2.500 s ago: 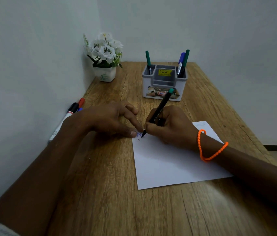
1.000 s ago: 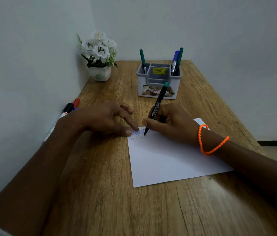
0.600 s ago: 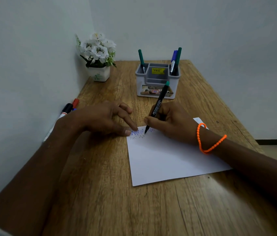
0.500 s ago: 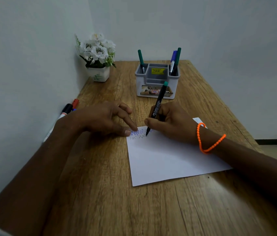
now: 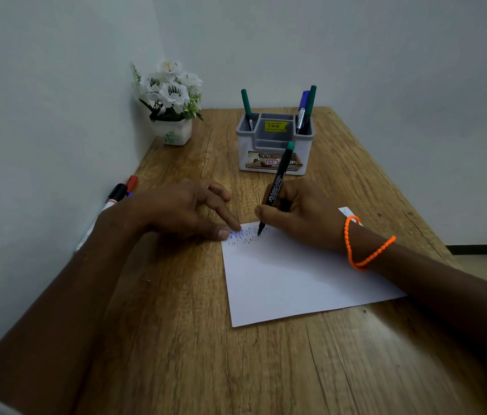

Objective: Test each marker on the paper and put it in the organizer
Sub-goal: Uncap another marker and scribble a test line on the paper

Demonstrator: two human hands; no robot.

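since the earlier frames the zigzag scribble (image 5: pixel 243 235) has been extended rightward. green-capped marker (image 5: pixel 275 190) is gripped by right hand (image 5: pixel 299 212), tip on paper (image 5: pixel 296 280), axis tilted toward organizer (image 5: pixel 275 145) straight ahead. paper corner is pinned by left hand (image 5: pixel 182 211), fingers straight.

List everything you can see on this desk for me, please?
Paper: one, white, on the desk's near right, blue and dark zigzags at its top left corner.
Marker in hand: one, black with green end, tip on the paper.
Organizer: one, grey, far centre of the desk.
Markers in organizer: three; one green at left, one blue and one green at right.
Markers by the wall: at least two, black and red caps, partly hidden.
Flower pot: one, white, far left corner.
Desk: one, wooden.
Bracelet: one, orange, right wrist.
Left hand: presses the paper's corner.
Right hand: grips the marker.
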